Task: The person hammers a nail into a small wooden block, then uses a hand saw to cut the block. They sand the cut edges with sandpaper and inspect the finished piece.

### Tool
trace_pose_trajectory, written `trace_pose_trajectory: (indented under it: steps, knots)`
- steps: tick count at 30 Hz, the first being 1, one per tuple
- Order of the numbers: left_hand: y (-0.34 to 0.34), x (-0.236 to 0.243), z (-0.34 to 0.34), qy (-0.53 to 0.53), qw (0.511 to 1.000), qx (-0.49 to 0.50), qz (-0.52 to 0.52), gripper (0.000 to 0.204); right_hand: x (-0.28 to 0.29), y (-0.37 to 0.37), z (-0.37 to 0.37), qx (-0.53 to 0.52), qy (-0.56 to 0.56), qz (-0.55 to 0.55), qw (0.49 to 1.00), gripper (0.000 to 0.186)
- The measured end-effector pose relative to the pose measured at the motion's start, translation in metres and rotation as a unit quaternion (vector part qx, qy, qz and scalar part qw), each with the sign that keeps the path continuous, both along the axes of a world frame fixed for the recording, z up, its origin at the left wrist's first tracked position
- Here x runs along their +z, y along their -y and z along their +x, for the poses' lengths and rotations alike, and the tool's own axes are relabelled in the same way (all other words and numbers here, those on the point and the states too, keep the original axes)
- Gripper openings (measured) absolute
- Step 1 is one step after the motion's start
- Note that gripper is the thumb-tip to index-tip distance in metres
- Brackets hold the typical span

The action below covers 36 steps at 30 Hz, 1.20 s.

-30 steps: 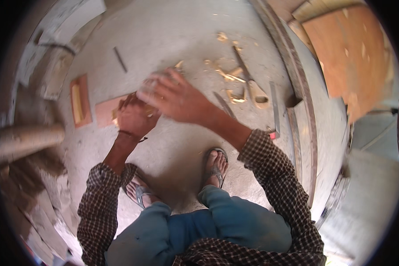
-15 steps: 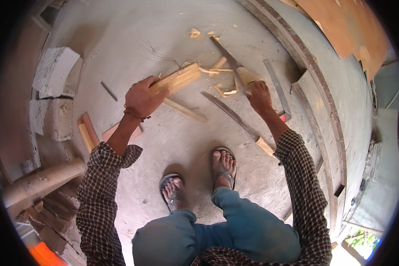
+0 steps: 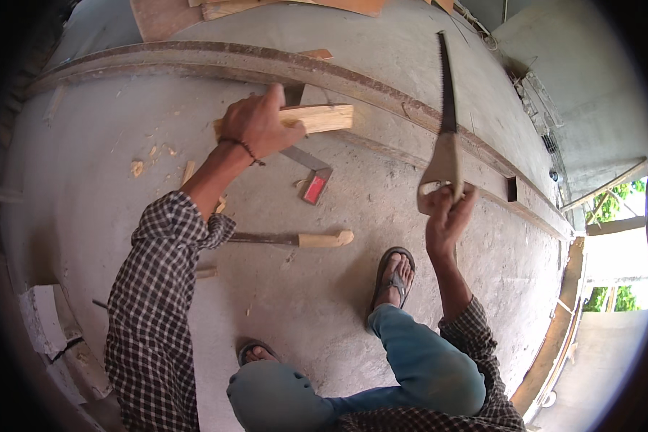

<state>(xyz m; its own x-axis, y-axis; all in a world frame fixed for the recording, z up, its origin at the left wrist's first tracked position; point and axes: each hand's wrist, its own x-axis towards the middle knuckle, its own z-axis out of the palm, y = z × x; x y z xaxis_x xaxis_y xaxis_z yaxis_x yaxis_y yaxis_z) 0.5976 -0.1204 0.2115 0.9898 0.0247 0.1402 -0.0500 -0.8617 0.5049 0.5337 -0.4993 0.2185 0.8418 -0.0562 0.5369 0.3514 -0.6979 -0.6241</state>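
Concrete floor; left hand clamps wood block pointing right, right hand grips saw, blade pointing far.

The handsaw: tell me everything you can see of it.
The handsaw has a long, narrow, dark toothed blade tapering to a point, and a pale, worn handle that looks wooden. The right hand grips that handle and holds the saw in the air, blade pointing away from the person, over the concrete floor. Nothing else touches it.
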Motion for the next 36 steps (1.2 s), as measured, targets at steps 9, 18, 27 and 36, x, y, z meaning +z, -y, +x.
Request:
trace_pose_trajectory:
  steps: [9, 18, 27, 36]
  knots:
    - [0.214, -0.03, 0.23, -0.04, 0.983, -0.18, 0.013, 0.048, 0.011, 0.084, 0.056, -0.011, 0.036, 0.018, 0.999, 0.056]
    - [0.272, -0.082, 0.262, -0.181, 0.953, -0.241, 0.01, 0.043, -0.018, 0.121, 0.118, 0.024, -0.205, -0.015, 0.978, 0.056]
    - [0.304, -0.102, 0.275, -0.003, 0.965, -0.259, 0.044, 0.044, -0.052, 0.137, 0.145, 0.008, -0.196, 0.022, 0.98, 0.047]
    - [0.319, -0.116, 0.253, 0.071, 0.961, -0.25, 0.095, 0.04, -0.033, 0.126, 0.121, -0.047, -0.301, 0.078, 0.949, 0.036]
